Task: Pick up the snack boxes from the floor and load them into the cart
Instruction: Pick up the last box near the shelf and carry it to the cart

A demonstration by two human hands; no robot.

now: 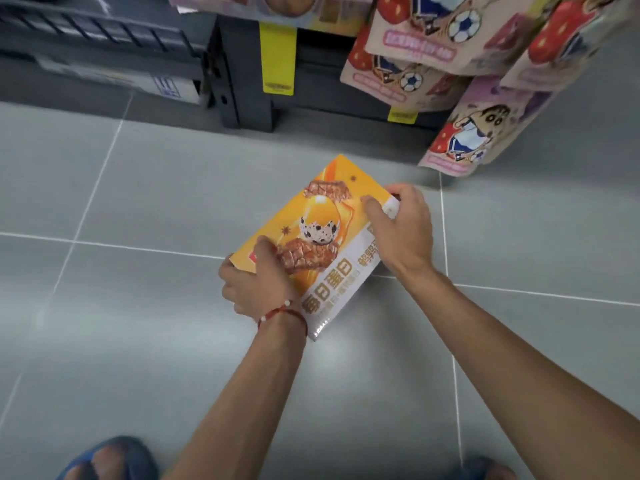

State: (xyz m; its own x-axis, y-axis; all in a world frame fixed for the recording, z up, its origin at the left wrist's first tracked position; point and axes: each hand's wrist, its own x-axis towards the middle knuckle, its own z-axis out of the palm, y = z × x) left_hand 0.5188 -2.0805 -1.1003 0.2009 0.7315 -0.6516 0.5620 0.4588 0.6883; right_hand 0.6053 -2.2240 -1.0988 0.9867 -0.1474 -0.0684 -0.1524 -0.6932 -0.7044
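Looking down at grey floor tiles (138, 188), sweeping L to R. Far L, up top: dark metal rack (104, 36), blurred, w/ a yellow tag (278, 58) hanging just R of it. Bottom L corner: blue sandal (107, 459), toes showing. Moving in toward centre: left hand (256, 285), red string bracelet (282, 315) w/ white beads on the wrist, gripping the near-L end of the snack box (322, 237), thumb pressed on the printed top face, fingers curled round the edge and under. Snack box dead centre, orange-yellow front w/ a speckled egg and brown snack pieces, white band w/ lettering along the near-R side, turned diagonal, running near-L to far-R. Held between both hands, low over the tiles, shadow beneath; touching the floor or just clear of it, can't tell. Next, right hand (401, 226) clamped on the far-R corner, thumb laid across the top face, fingers hooked over the edge, so a firm two-handed hold, one hand per end. Further R and up: pink cartoon snack packs (464, 133) w/ strawberries and footballs, near the snack box but apart from it. Bottom R edge: sliver of a 2nd blue sandal (485, 471), mostly cut off.
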